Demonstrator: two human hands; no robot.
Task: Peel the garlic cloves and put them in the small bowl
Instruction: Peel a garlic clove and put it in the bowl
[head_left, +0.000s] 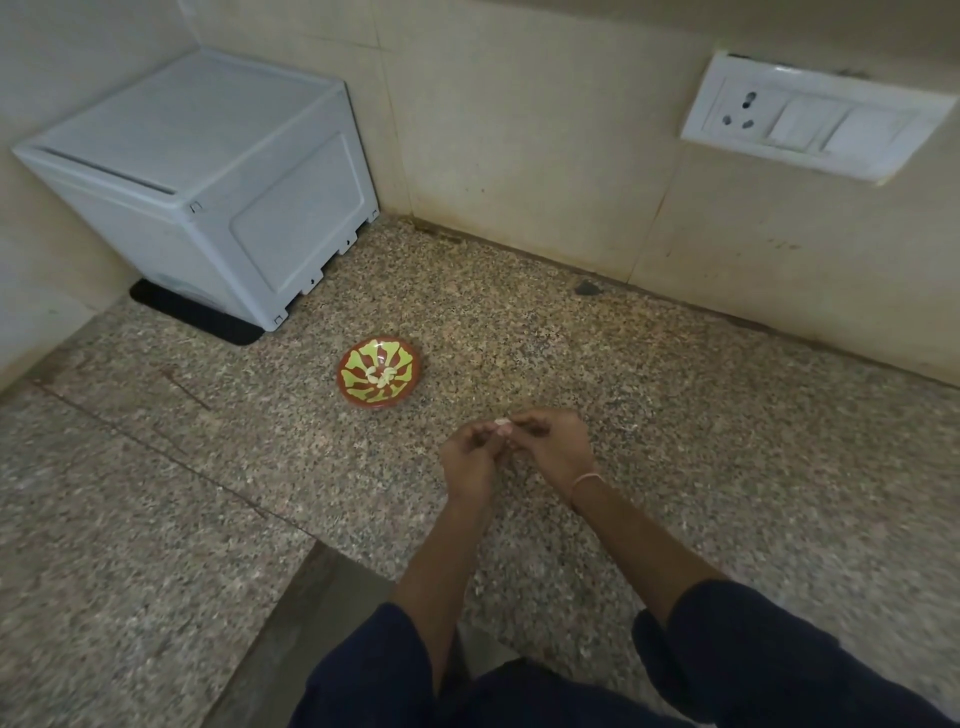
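Over the counter (675, 415): left hand (470, 457) and right hand (550, 441) pinching one garlic clove (503, 425).
Small bowl (358, 358): few peeled cloves (382, 375) inside.
Still to do: finishing this clove, dropping it in.

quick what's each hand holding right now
left hand: fingers curled, pinching the garlic clove
right hand: pinching the same garlic clove from the other side

Two bare hands, left hand (470, 460) and right hand (551, 441), are pinching one small pale garlic clove (503, 425) between them. One round red-brown clay bowl with yellow-green pattern (375, 401) is holding a few peeled white cloves (381, 375), too clustered for an exact count. One pale grey plastic box (208, 171) is standing on one black mat (197, 314) — and one white wall plate (810, 156) is carrying one socket (740, 111) and two switches (808, 123).
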